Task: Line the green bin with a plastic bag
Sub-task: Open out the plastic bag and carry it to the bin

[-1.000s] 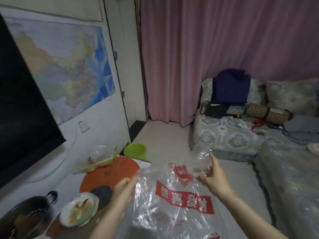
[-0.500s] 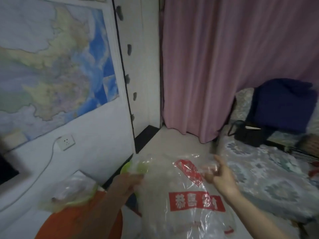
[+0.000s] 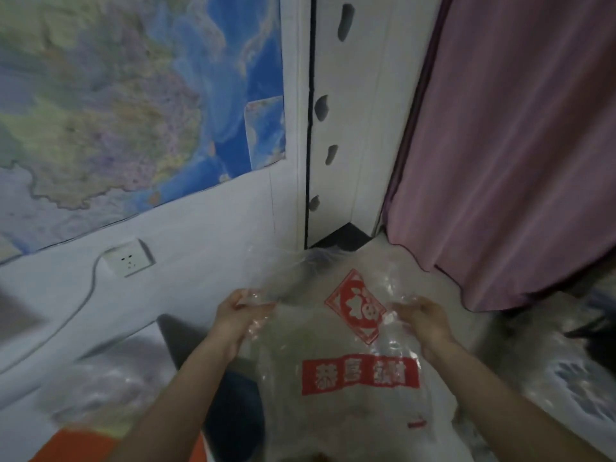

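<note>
While my forearms reach forward from the bottom edge, both my hands grip a clear plastic bag (image 3: 350, 378) printed with a red banner of white characters and a red diamond emblem above it. My left hand (image 3: 238, 316) is closed on a bunched fold at the bag's upper left edge; my right hand (image 3: 425, 320) is closed on the film at its upper right edge, so the bag hangs spread between them. A faint green tint shows through the film between my hands; whether that is the green bin I cannot tell, as the frame is blurred. Low at left lies an orange surface (image 3: 76, 445), with a crumpled clear wrapper (image 3: 100, 395) just beyond it. Farther on, a white wall carries a socket (image 3: 129, 258) with a cable (image 3: 85, 305) running down from it, and a map (image 3: 133, 105) above. Beyond the bag, a white door (image 3: 353, 128) meets the floor beside a pink curtain (image 3: 520, 161).
</note>
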`<state>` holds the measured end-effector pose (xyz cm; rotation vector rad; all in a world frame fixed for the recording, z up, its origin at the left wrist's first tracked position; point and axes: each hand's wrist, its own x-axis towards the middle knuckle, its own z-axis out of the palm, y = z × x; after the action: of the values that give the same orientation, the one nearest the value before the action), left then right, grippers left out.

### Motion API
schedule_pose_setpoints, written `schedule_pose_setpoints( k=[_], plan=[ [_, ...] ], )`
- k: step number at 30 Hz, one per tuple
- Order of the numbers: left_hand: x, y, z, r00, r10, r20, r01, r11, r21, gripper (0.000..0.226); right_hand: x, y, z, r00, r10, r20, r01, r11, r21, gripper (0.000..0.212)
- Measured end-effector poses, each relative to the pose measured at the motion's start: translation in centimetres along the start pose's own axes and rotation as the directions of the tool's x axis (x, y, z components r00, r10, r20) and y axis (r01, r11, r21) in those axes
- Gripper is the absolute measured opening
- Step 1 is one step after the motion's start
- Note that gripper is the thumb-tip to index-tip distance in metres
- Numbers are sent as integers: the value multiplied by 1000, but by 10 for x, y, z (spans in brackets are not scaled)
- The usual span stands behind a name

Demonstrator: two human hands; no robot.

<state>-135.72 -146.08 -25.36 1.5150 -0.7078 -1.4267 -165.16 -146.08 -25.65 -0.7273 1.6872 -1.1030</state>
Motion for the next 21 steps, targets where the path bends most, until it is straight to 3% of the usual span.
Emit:
schedule_pose_setpoints(
  k=[6, 13, 17, 19, 21],
  plan=[
    [111, 32, 18, 983, -1, -186, 23, 993, 116, 25, 123, -38, 37, 996, 24, 89, -16, 996, -89, 9],
    [203, 29, 7, 913, 65, -403, 70, 948, 311, 28, 241, -47, 103, 960, 72, 269, -9, 974, -228, 27],
    [251, 6, 6, 831, 9, -556, 189, 936, 298, 59, 306, -33, 145, 898, 86, 431, 84, 929, -361, 24],
    [274, -9, 5, 786, -14, -618, 298, 885, 359, 53, 337, -19, 164, 873, 99, 477, 122, 903, -412, 18],
    [296, -31, 4, 779, -49, -625, 317, 891, 325, 41, 365, -3, 182, 832, 140, 537, 153, 873, -464, 14]
  ],
)
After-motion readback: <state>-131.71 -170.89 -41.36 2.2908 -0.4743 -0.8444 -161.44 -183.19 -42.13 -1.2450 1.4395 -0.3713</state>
